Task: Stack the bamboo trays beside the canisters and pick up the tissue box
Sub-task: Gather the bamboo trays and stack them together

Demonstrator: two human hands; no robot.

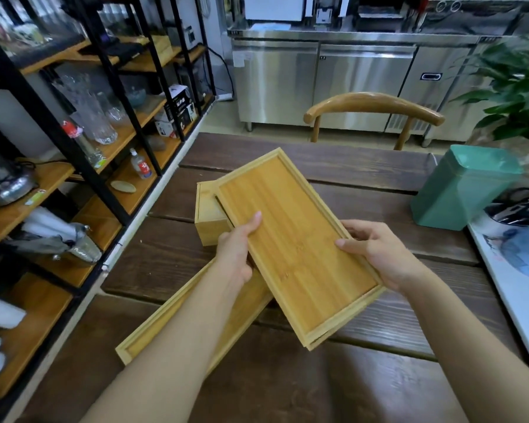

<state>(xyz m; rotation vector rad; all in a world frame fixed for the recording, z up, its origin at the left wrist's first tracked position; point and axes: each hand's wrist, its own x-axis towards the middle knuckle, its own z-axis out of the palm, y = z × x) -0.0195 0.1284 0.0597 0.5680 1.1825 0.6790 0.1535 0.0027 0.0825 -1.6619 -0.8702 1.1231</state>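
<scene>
Held tray: the bamboo tray (297, 245) is off the worktop, tilted, one end toward me, so I can carry it level enough across to the canister side
My left hand (237, 250): clasped on the tray's left long rim, thumb lying on the inner floor, the rest underneath, to stop it tipping
My right hand (376, 254): gripping the opposite long rim, thumb on top, fingers curled below; two hands because the tray is long and would swing from one
Second tray (177, 325): flat on the worktop under my left forearm, near the left edge, waiting its turn in the stack
Tissue box (209, 213): the bamboo box stands on the worktop just behind the held tray, partly hidden by it, untouched
Green canister (464, 187): upright toward the right edge of the worktop; the bare boards beside it look like the stacking spot
Judgement: stacking barely begun, tissue box comes last
</scene>
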